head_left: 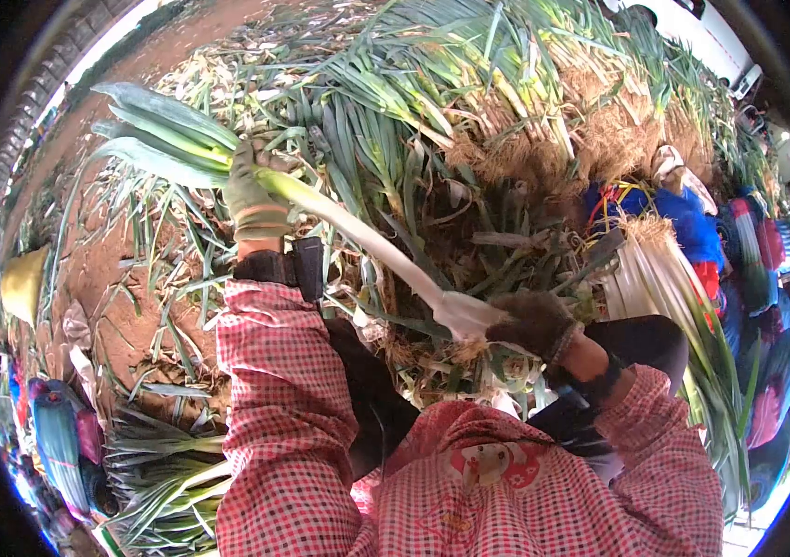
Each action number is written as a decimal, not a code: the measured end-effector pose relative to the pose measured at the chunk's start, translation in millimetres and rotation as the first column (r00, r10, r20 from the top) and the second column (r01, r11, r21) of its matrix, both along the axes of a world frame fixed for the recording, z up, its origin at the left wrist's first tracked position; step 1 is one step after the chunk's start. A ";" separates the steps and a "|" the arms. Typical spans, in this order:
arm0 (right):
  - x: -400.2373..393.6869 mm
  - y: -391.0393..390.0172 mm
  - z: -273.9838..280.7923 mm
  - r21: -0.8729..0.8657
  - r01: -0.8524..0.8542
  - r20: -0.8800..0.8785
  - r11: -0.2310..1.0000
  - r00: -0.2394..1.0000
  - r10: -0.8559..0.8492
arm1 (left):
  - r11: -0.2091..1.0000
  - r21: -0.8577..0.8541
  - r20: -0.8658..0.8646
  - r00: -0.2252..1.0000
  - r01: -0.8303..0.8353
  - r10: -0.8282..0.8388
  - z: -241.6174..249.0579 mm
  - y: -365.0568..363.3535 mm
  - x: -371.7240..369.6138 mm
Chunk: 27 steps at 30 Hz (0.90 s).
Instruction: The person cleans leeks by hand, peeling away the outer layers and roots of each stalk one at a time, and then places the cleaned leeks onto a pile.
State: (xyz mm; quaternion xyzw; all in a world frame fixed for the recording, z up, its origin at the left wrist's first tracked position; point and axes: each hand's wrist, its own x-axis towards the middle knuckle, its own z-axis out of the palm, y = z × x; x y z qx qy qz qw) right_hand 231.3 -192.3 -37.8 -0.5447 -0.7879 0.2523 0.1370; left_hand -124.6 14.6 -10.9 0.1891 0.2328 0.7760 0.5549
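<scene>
A long leek [367,239] stretches slantwise between my two hands, green leaves at the upper left and white root end at the lower right. My left hand [257,193], in a pale glove, is wrapped round it just below the leaves. At the white end, my right hand [536,325] in a dark glove is closed on the pale, loosened-looking base; its fingertips are partly hidden. Beside my right arm lies a bundle of trimmed leeks [657,278], white stems up and leaves trailing down.
A large heap of leeks with shaggy roots [599,116] spans the far side. Leaf scraps [181,213] litter the brown soil. More leeks [167,483] lie at the lower left. Blue plastic [687,227] and wrapped bundles [762,269] stand at the right, a yellow bag [23,283] at the left.
</scene>
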 end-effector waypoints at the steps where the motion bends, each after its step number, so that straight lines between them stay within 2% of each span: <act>1: 1.5 -7.8 2.8 -0.029 -0.013 -0.024 0.999 1.000 0.013 | 1.000 -0.020 -0.020 1.000 -0.019 0.019 -1.1 -2.0 -4.2; 2: 2.5 -13.0 8.1 -0.058 -0.027 -0.048 0.998 0.999 0.024 | 0.998 -0.039 -0.040 0.999 -0.039 0.037 -2.0 -3.7 -8.6; 3: -3.8 -13.5 27.6 -0.211 -0.005 0.219 0.978 0.974 0.052 | 0.997 0.074 0.002 1.000 0.024 -0.025 -24.0 12.2 -28.3; 4: -1.5 -18.8 37.6 -0.214 -0.007 0.216 0.977 0.975 0.055 | 1.000 0.025 -0.010 1.000 -0.006 0.006 -24.2 8.9 -33.0; 6: 10.8 -37.7 47.2 -0.291 0.044 0.099 0.956 0.995 -0.016 | 0.997 0.062 -0.020 0.999 0.036 -0.035 -33.0 9.9 -46.3; 7: 21.0 -52.5 45.4 -0.265 0.105 -0.021 0.958 0.993 -0.115 | 0.999 0.026 0.029 0.999 0.036 -0.037 -35.5 14.7 -53.7; 8: 31.6 -63.5 44.5 -0.267 0.105 -0.023 0.958 0.993 -0.115 | 0.994 0.046 -0.003 0.995 0.097 -0.097 -45.4 9.5 -59.1; 11: 47.0 -86.4 51.2 -0.213 -0.051 -0.082 0.976 0.996 0.034 | 0.980 0.099 0.099 0.978 0.175 -0.185 -69.7 22.3 -76.8; 13: 46.7 -96.6 72.7 0.011 -0.289 -0.022 0.957 0.957 0.290 | 0.980 0.050 0.220 0.955 0.191 -0.198 -80.9 26.3 -78.9; 14: 46.3 -98.9 83.5 0.012 -0.284 -0.024 0.959 0.958 0.285 | 0.979 0.050 0.217 0.955 0.197 -0.203 -86.3 29.3 -79.8; 16: 46.0 -102.3 99.5 0.158 -0.346 -0.058 0.925 0.932 0.358 | 0.993 -0.028 0.105 0.988 0.118 -0.115 -102.0 36.5 -85.7; 17: 49.4 -112.6 100.9 -0.123 -0.173 -0.102 0.977 0.982 0.161 | 0.992 -0.025 0.104 0.988 0.120 -0.117 -110.4 40.3 -90.8; 18: 52.7 -122.9 102.4 -0.366 0.040 -0.074 0.930 0.995 -0.072 | 0.989 -0.029 0.148 0.979 0.145 -0.139 -123.4 46.3 -99.8; 20: 52.7 -128.8 120.1 -0.462 0.157 -0.079 0.873 0.973 -0.217 | 0.980 -0.037 0.234 0.955 0.197 -0.183 -136.8 53.9 -111.1; 21: 54.6 -133.3 124.3 -0.459 0.155 -0.082 0.875 0.973 -0.216 | 0.987 -0.160 0.040 0.999 0.011 -0.004 -116.6 36.1 -90.3; 22: 59.2 -140.4 127.3 -0.445 0.164 -0.067 0.880 0.974 -0.215 | 0.978 -0.202 -0.007 0.998 -0.055 0.055 -118.5 32.4 -92.4; 25: 87.3 -161.7 132.9 -0.399 0.186 -0.018 0.898 0.977 -0.210 | 0.975 -0.170 0.061 0.986 -0.141 0.154 -125.8 22.9 -123.1; 27: 120.2 -174.2 115.6 -0.463 0.145 0.206 0.874 0.977 -0.053 | 0.976 -0.122 0.114 0.974 -0.181 0.195 -136.4 24.5 -133.0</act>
